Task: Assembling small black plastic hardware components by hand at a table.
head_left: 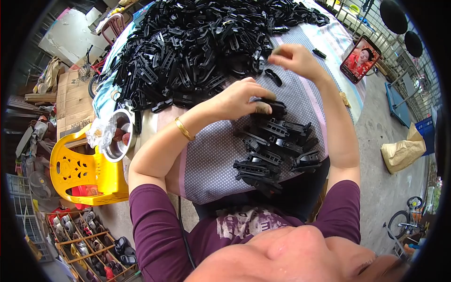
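My left hand (pixel 246 99) is closed around a black plastic part (pixel 271 109) with a slim, clip-like shape. Just below it, toward me, several like parts (pixel 277 141) lie stacked in rough rows on the dotted cloth (pixel 211 160). My right hand (pixel 298 61) is at the right edge of a big heap of the same black parts (pixel 188 51). Its fingers are bent in a pinch, and whatever may be between the tips is too small to make out. A single loose part (pixel 273 77) lies between my two hands.
A phone (pixel 361 59) stands at the table's right edge. To the left, a metal bowl (pixel 118 149) with round reddish fruit and a plastic bag rests by a yellow plastic chair (pixel 75 164). A shoe rack (pixel 89 244) is at lower left, a tan sack (pixel 403 149) on the right floor.
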The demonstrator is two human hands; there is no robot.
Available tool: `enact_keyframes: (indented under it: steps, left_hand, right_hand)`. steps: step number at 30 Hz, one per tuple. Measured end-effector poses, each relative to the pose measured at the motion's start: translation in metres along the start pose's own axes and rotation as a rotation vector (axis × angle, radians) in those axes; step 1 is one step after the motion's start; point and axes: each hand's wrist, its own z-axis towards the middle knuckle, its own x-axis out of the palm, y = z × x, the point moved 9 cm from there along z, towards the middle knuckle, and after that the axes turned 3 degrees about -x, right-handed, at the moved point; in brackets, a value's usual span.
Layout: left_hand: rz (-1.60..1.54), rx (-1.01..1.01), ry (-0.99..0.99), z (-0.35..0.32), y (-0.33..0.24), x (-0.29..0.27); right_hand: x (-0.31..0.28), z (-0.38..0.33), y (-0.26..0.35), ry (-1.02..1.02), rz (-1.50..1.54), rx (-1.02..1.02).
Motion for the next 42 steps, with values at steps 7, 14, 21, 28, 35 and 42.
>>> enact_keyframes:
  steps: [7, 14, 21, 28, 35, 42]
  left_hand:
    - [0.725, -0.116, -0.425, -0.008, 0.033, -0.043]
    - [0.472, -0.126, -0.531, -0.011, 0.024, -0.056]
    - [-0.902, -0.363, -0.381, -0.006, 0.055, -0.04]
    - [-0.706, -0.399, -0.372, -0.009, 0.061, -0.045]
    - [-1.016, -0.352, -0.206, -0.004, 0.059, -0.03]
    - [-1.069, -0.36, -0.271, -0.005, 0.064, -0.032]
  right_hand:
    - [0.031, -0.008, 0.026, 0.116, -0.346, -0.063]
    - [0.032, -0.005, 0.029, 0.068, 0.333, -0.078]
    - [0.027, -0.004, 0.036, -0.159, 0.582, -0.182]
    - [0.019, -0.014, 0.066, -0.192, 0.313, -0.32]
    - [0.018, -0.018, 0.07, -0.287, 0.101, -0.461]
    - [0.021, -0.022, 0.08, -0.307, -0.104, -0.558]
